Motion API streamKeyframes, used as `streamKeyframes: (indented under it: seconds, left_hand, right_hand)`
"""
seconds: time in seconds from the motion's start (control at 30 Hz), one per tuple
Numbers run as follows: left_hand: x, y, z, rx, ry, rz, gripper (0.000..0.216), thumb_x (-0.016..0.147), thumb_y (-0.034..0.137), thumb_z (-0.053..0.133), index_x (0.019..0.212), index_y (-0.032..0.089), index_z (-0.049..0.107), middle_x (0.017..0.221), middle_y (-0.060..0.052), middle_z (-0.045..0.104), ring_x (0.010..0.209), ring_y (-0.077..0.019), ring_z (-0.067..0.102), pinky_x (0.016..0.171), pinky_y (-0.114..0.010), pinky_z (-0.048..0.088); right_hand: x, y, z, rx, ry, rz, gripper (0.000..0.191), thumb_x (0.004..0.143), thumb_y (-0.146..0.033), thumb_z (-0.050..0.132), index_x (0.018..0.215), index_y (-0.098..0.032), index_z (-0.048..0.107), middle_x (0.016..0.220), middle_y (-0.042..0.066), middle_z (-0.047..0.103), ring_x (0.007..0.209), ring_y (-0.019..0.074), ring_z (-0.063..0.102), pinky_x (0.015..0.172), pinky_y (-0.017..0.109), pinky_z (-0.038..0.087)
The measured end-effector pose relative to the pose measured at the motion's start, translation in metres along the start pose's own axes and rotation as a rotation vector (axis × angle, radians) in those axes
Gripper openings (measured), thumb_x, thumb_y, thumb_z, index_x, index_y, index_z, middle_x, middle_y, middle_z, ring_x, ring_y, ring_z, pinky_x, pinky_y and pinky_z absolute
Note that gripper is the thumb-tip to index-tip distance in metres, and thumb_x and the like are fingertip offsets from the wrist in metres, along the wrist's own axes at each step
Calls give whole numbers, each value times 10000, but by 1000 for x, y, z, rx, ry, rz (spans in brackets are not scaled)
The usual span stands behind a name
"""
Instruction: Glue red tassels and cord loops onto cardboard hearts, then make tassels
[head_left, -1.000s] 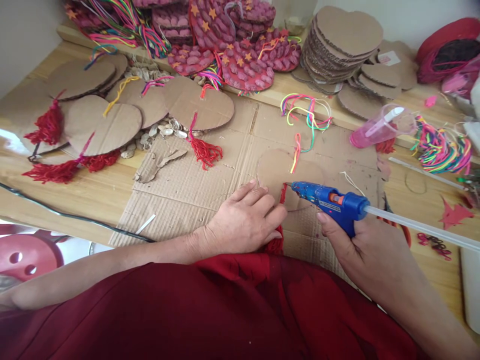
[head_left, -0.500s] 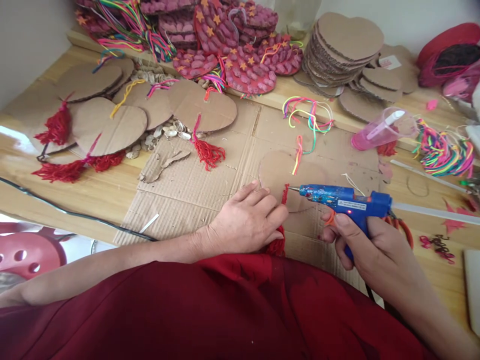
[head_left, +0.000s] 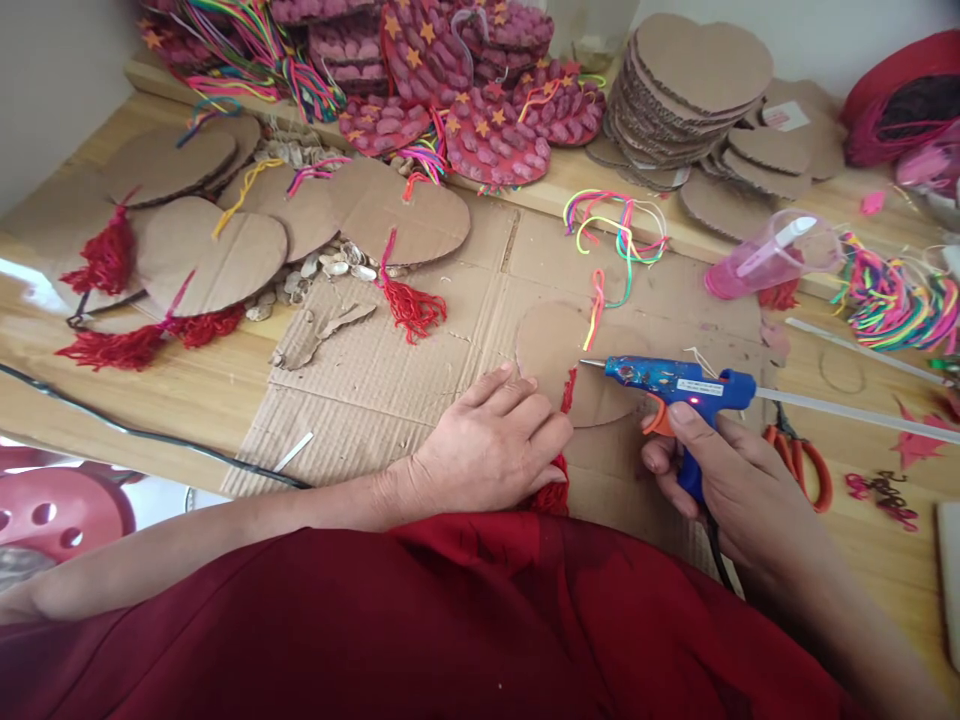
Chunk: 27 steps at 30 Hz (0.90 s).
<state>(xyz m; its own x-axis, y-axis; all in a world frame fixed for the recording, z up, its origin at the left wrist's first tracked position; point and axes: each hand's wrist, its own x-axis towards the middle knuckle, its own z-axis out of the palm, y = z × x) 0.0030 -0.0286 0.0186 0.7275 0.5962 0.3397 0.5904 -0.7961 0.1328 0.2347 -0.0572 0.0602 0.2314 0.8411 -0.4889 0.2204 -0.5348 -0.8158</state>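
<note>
My right hand (head_left: 720, 465) grips a blue hot glue gun (head_left: 664, 378) with an orange trigger, and its index finger is at the trigger. The metal nozzle points left, close to the upper end of a red tassel's cord. That cord lies over the lower edge of a heart-shaped cardboard piece (head_left: 544, 335). My left hand (head_left: 502, 440) rests palm down with its fingers closed over the red tassel (head_left: 553, 490), hiding part of it. A loop of pink and yellow cord (head_left: 596, 310) sits at the heart's top.
Cardboard hearts with red tassels (head_left: 412, 312) lie at the left over shells. A cardboard stack (head_left: 690, 100) stands behind. To the right are a pink plastic cup (head_left: 772, 255), a bundle of coloured cords (head_left: 896, 300) and orange-handled scissors (head_left: 814, 475). A black cable (head_left: 150, 432) crosses the left side.
The glue gun's nozzle has risen slightly off the cord's end, and its rear has shifted left, uncovering more of the scissors. My left hand stays over the tassel.
</note>
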Motion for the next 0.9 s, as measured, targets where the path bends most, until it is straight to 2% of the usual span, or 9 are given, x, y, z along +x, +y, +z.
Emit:
streamKeyframes:
  seconds: [0.27, 0.6, 0.9]
  left_hand:
    - [0, 0, 0, -4, -4, 1, 385, 956, 509, 571, 1101, 159, 637, 1134, -76, 714, 1142, -268, 649, 1077, -458, 468]
    - [0, 0, 0, -1, 16, 6, 403, 950, 524, 571, 1090, 155, 653, 1111, -68, 723, 1120, -269, 658, 1069, -458, 479]
    - [0, 0, 0, -1, 11, 4, 398, 950, 523, 569, 1080, 156, 649, 1107, -73, 721, 1120, -270, 655, 1073, -461, 473]
  right_hand:
    - [-9, 0, 2, -58, -54, 29, 373, 911, -580, 578, 869, -211, 539, 612, -39, 608, 350, 53, 398, 387, 188, 268]
    - [-6, 1, -10, -56, -8, 2, 391, 856, -612, 640, 854, -232, 546, 581, -35, 603, 319, 84, 406, 338, 224, 287]
    - [-1, 2, 0, -63, -36, 14, 391, 886, -608, 596, 843, -222, 548, 591, -37, 606, 334, 67, 406, 363, 205, 286]
